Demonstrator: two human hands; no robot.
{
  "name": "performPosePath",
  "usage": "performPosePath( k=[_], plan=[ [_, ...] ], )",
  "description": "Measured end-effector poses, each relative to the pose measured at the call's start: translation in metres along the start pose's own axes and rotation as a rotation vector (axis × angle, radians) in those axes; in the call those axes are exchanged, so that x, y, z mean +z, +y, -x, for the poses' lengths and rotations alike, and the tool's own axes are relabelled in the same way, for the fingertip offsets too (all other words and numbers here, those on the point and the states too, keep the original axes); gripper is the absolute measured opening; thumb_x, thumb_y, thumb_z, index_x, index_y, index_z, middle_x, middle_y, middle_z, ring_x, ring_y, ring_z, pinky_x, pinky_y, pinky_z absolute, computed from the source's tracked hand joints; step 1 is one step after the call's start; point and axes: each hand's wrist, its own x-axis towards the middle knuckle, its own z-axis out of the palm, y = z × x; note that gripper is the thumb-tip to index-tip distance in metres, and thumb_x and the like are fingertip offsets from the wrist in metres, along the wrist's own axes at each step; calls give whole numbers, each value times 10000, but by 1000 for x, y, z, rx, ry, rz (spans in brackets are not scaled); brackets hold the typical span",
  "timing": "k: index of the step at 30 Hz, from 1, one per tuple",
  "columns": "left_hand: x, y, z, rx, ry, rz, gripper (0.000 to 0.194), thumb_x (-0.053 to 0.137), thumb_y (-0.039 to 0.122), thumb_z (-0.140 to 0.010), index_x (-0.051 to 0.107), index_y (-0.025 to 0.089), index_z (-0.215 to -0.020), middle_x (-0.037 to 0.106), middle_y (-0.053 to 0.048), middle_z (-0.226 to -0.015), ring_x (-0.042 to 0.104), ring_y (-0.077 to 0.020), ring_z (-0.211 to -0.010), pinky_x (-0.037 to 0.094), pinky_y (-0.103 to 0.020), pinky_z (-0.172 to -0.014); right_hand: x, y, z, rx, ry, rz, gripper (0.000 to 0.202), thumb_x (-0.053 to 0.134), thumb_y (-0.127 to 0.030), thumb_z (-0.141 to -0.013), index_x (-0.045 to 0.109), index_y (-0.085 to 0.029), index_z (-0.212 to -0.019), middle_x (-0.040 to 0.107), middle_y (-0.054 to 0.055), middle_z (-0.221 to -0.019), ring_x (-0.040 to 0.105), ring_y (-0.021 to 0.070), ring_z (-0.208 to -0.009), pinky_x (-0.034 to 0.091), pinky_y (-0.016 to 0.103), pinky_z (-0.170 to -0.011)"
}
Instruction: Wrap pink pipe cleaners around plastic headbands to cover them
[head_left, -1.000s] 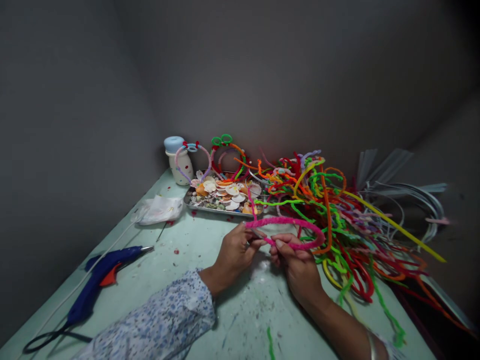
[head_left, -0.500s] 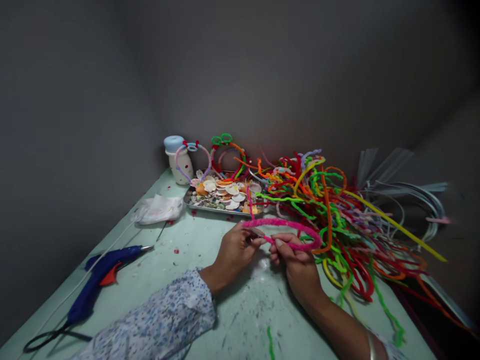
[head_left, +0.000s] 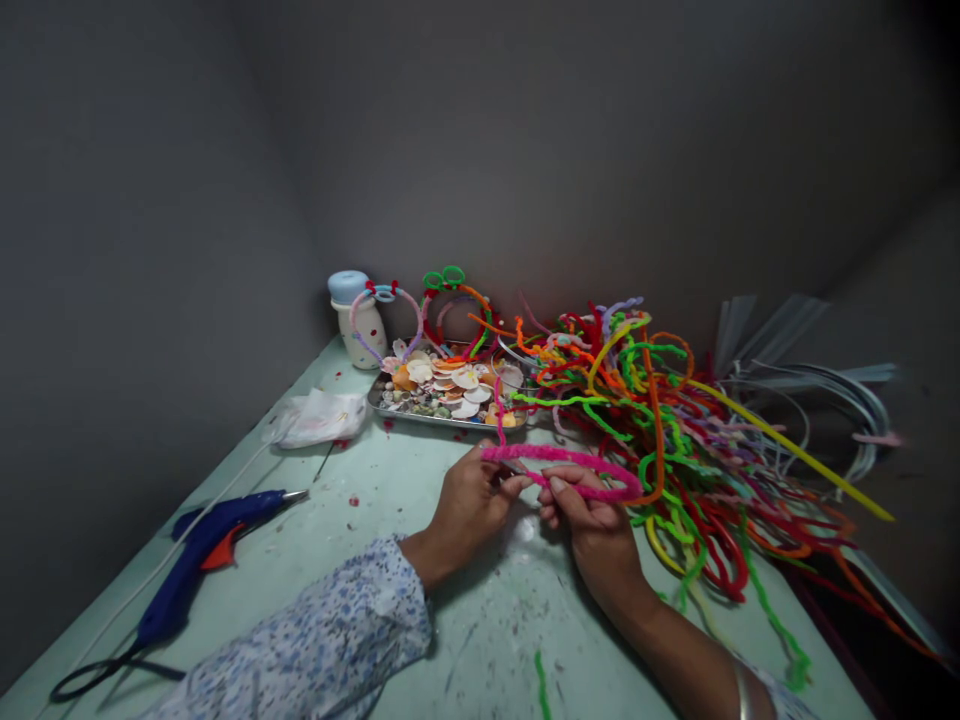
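One pink fuzzy hoop (head_left: 555,455), above table (head_left: 360,570), pinched in fingers of left hand (head_left: 469,500) and right hand (head_left: 600,530); best steadied on the left, worked snugly on the right, without kinks.

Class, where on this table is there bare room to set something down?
Two patches, bare but for specks: one bordered by the glue gun, bag, tray and left hand; another between the left sleeve and right forearm, with a green scrap at its near edge. The back, with tray and jar, and the right, under the pile of fuzzy stems, are crowded.
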Motion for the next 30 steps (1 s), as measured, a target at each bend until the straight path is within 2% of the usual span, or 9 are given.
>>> performPosePath(
  k=[7,10,14,24,27,30],
  plan=[
    [1,1,0,-68,-12,52,122,597,271,-845,640,158,-834,577,-19,-800,562,-132,-697,453,-254,-638,-4,0,0,-41,3,153,275,636,-429,-765,653,-161,-707,640,23,-598,548,124,-506,439,230,-478],
    [0,5,-1,-42,-6,-2,144,583,258,-847,644,162,-758,561,-20,-787,553,-140,-715,440,-267,-661,-5,0,1,-71,-9,201,241,608,-401,-784,657,-169,-748,651,22,-615,560,130,-516,448,230,-485],
    [-3,9,-1,-27,-6,-53,129,565,225,-842,649,165,-765,577,-31,-797,551,-152,-734,434,-282,-683,-5,-1,1,-105,-21,228,220,593,-389,-786,658,-178,-790,653,18,-621,571,140,-529,456,233,-492],
    [-1,8,-1,-30,-11,-124,122,544,149,-827,638,169,-753,587,-32,-809,558,-161,-774,437,-296,-714,-5,0,0,-112,-54,144,208,637,-379,-766,639,-185,-842,652,8,-623,568,144,-532,438,233,-469],
    [1,5,-1,-54,31,-126,74,594,219,-820,624,168,-775,574,-30,-800,547,-159,-732,440,-290,-665,-3,-2,-1,-54,-2,113,224,661,-399,-741,646,-177,-763,642,9,-605,547,131,-495,423,232,-451],
    [-2,8,0,6,123,-194,101,629,253,-803,606,166,-848,562,-45,-843,537,-177,-777,439,-297,-668,-4,2,-7,-21,29,-4,234,696,-392,-717,654,-176,-798,639,-5,-611,547,118,-494,422,223,-458]
  ],
)
